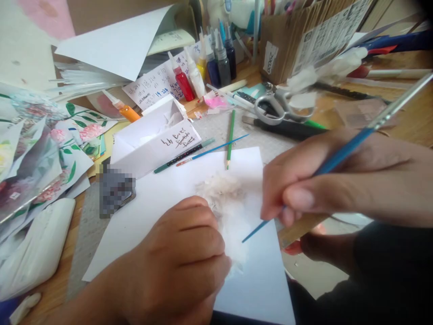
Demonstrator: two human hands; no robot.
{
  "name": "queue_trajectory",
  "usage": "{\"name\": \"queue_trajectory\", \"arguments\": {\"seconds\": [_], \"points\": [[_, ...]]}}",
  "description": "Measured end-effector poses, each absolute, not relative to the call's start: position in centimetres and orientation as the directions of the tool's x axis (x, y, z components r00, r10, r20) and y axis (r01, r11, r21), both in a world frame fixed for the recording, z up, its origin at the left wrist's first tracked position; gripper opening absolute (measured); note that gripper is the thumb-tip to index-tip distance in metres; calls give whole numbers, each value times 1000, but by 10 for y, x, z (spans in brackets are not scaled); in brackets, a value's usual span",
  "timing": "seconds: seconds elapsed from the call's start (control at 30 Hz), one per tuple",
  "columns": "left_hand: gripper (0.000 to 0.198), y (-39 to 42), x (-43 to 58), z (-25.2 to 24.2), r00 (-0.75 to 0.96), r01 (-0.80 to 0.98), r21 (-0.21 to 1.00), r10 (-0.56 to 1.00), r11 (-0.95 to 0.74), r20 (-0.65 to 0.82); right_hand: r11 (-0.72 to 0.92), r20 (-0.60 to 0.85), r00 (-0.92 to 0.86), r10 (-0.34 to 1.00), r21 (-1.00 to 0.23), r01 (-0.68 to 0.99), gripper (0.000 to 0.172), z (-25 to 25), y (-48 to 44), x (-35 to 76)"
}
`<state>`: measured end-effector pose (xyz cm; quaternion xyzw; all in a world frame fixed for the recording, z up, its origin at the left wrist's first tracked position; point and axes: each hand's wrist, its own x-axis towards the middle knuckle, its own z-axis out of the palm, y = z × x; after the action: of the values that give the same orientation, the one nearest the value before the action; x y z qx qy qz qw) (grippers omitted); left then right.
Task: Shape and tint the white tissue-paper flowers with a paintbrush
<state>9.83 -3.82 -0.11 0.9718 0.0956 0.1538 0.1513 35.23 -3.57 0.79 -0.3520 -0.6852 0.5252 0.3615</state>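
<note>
My right hand [304, 189] is closed around a blue paintbrush [345, 151]. Its silver ferrule points up to the right, and the thin blue handle end slants down over a white paper sheet [250, 289]. My left hand [189, 253] is curled over the same sheet, with fingertips turned under; anything in them is hidden. Between the hands lies a pale, whitish-beige fluffy-looking patch [223, 194], partly covered by my left hand and too blurred to name. A green pencil [231, 137] touches the sheet's top edge, beside a thin blue brush [216, 149].
An open white box [152, 140] stands behind the sheet, left of silver-handled scissors [280, 106]. Paint bottles, including a red one [183, 83], line the back near a cardboard box [280, 45]. Flower pictures [67, 149] and a white packet [40, 243] crowd the left.
</note>
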Motion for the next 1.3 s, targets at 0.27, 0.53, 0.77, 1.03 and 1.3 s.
{"name": "queue_trajectory", "arguments": {"seconds": [0.27, 0.53, 0.77, 1.03, 1.3], "points": [[20, -41, 100, 6, 950, 168, 351, 246, -921, 192, 266, 107, -629, 770, -950, 164, 14, 10, -38, 331], [25, -43, 100, 9, 946, 182, 416, 274, -891, 174, 379, 122, -722, 681, -902, 205, 10, 6, -36, 327], [21, -36, 94, 1, 790, 180, 510, 433, -841, 435, 532, 241, -759, 605, -831, 161, 11, -1, -38, 323], [12, -29, 96, 4, 693, 329, 472, 549, -818, 468, 275, 46, -747, 663, -943, 187, 16, 3, -35, 320], [22, -95, 65, 2, 596, 604, 416, 731, -680, 331, 324, 160, -467, 870, -898, 296, 17, 37, -85, 331]]}}
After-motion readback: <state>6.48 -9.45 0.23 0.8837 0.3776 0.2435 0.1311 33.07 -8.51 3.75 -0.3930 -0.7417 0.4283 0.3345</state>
